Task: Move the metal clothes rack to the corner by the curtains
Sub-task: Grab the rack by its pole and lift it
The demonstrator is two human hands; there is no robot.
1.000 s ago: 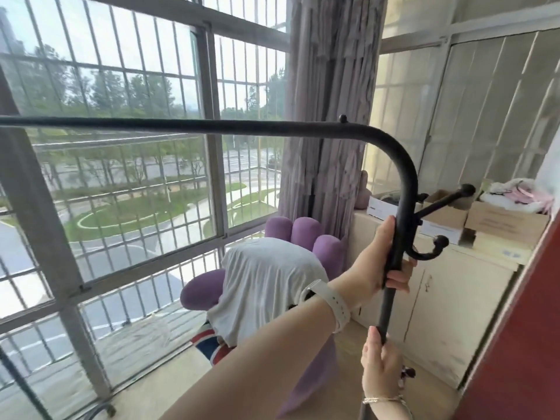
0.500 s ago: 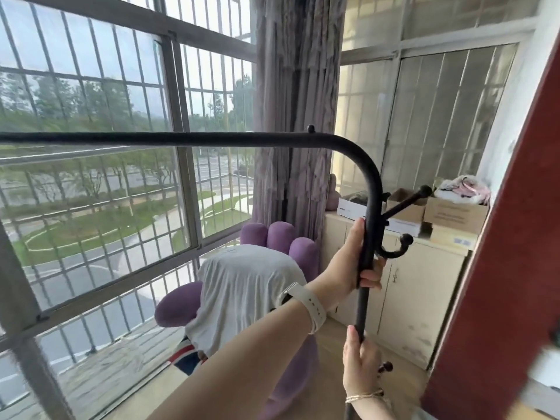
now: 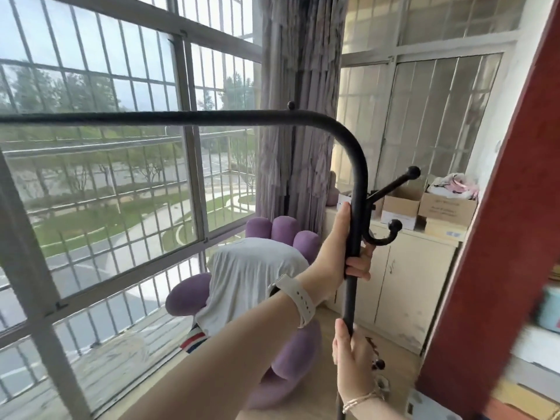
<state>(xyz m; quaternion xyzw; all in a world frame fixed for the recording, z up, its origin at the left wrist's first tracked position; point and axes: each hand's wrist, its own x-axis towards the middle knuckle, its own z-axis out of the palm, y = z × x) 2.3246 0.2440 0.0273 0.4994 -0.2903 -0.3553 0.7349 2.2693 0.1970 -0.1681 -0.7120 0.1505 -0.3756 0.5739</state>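
Left hand (image 3: 339,256), a pale watch on its wrist, is wrapped around the upright post of the black metal clothes rack (image 3: 353,189), just below the double hook. Right hand (image 3: 351,359), wearing a bracelet, grasps the same post lower down, at 6 o'clock from the left. The rack's top bar runs toward 9 o'clock across the barred window (image 3: 115,177). Curtains (image 3: 295,116) hang at 12 o'clock, with a purple chair (image 3: 281,228) beneath them and a cream cabinet (image 3: 418,283) carrying cardboard boxes at 3 o'clock.

We stand on an enclosed home balcony: barred windows (image 3: 121,177) overlook a street, mauve curtains (image 3: 297,116) hang in the corner, a purple hand-shaped chair (image 3: 281,228) sits beside cream cupboards (image 3: 418,283) topped with cardboard boxes (image 3: 445,207).
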